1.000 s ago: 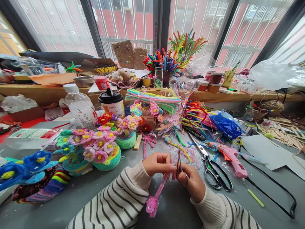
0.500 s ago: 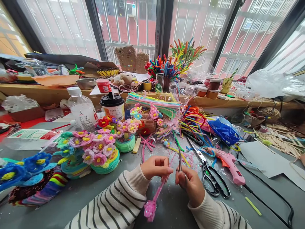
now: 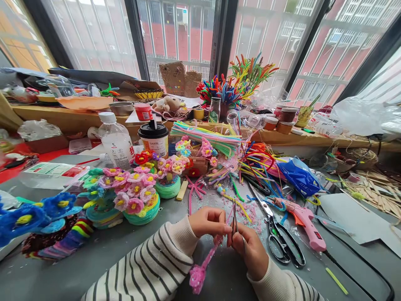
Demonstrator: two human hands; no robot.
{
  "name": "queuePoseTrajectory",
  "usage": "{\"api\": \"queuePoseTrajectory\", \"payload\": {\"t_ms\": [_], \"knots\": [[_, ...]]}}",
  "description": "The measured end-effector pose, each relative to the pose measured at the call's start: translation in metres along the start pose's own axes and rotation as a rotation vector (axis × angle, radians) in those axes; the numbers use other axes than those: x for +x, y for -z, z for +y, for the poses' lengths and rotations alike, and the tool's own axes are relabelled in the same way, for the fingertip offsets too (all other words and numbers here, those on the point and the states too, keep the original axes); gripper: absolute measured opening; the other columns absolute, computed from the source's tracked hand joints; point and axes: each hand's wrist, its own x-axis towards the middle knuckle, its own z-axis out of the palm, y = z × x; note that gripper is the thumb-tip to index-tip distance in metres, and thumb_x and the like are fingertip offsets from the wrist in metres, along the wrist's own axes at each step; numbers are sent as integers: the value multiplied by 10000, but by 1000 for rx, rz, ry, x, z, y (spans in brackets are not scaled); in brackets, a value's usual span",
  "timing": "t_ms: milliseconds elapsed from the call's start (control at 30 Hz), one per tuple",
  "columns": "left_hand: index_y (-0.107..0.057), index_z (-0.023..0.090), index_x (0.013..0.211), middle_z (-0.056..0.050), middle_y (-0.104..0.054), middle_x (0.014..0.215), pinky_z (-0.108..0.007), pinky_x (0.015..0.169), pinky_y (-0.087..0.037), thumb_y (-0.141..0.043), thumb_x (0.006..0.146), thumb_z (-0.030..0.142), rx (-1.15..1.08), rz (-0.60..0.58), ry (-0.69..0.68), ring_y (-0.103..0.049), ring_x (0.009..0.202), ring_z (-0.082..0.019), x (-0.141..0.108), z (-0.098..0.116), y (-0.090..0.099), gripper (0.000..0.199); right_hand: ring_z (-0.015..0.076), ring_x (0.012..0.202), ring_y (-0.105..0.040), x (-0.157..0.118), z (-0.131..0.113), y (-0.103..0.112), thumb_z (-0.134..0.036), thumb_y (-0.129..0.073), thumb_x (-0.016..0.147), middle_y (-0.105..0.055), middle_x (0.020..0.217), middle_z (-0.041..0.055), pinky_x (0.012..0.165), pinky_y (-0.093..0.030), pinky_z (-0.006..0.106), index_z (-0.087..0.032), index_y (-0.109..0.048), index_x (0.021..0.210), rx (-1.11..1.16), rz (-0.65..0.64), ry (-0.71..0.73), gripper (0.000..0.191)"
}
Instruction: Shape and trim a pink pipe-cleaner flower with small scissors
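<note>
My left hand point(image 3: 210, 222) pinches a pink fuzzy stem point(image 3: 210, 257), whose lower end hangs down to a pink fuzzy bloom point(image 3: 197, 278) above the grey table. My right hand point(image 3: 249, 248) is closed around small metal scissors point(image 3: 234, 221), which point up and away from me. The scissor blades are beside my left fingertips, and the thin upper end of the stem shows near them. Pink fluff and glitter bits point(image 3: 250, 211) are scattered on the table beyond my hands.
Large black-handled scissors point(image 3: 278, 230) and a pink glue gun point(image 3: 308, 225) with a black cord lie at the right. Fuzzy pink flowers point(image 3: 134, 190) and blue flowers point(image 3: 40, 217) stand left. Behind are a bottle point(image 3: 116, 144), a lidded cup point(image 3: 154, 138) and bundled stems point(image 3: 206, 136).
My right hand and the small scissors have moved slightly left, closer to my left fingertips. The surroundings appear shifted mostly to the right as the camera view turned a little.
</note>
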Motion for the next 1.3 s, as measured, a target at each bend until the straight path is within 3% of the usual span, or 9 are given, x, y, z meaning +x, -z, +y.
{"api": "queuePoseTrajectory", "payload": {"t_ms": [200, 567, 800, 1033, 1300], "knots": [[-388, 133, 476, 59, -511, 374, -162, 333, -276, -640, 519, 285, -17, 26, 1, -399, 297, -29, 0, 0, 0, 297, 84, 426, -299, 0, -4, 0, -593, -300, 685, -337, 469, -36, 411, -253, 199, -161, -431, 536, -61, 29, -27, 475], [-409, 132, 471, 62, -480, 374, -176, 355, -270, -645, 510, 292, -13, 11, 14, -402, 320, -35, -2, 0, 0, 289, 79, 425, -281, 0, -1, 0, -594, -308, 681, -330, 473, -32, 396, -233, 201, -164, -403, 519, 37, -23, -23, 469], [-382, 137, 455, 67, -481, 356, -174, 350, -268, -650, 492, 307, -29, 51, 26, -381, 287, -28, -1, 3, 2, 320, 77, 409, -280, 2, -1, 2, -588, -338, 672, -314, 445, -40, 405, -235, 201, -163, -388, 481, 38, 43, -71, 468], [-373, 140, 459, 68, -465, 375, -165, 330, -258, -638, 518, 281, -50, 20, -18, -393, 303, -28, -1, 2, 3, 306, 84, 434, -293, 2, -6, 3, -621, -268, 679, -326, 488, -31, 414, -232, 205, -163, -413, 516, 27, -54, -2, 507], [-354, 141, 438, 73, -442, 343, -156, 306, -235, -644, 493, 302, -49, 18, 5, -359, 268, -19, -2, 6, 0, 336, 90, 450, -296, 1, -4, 4, -608, -307, 664, -307, 467, -32, 423, -233, 209, -167, -365, 478, -56, -28, -30, 482]]}}
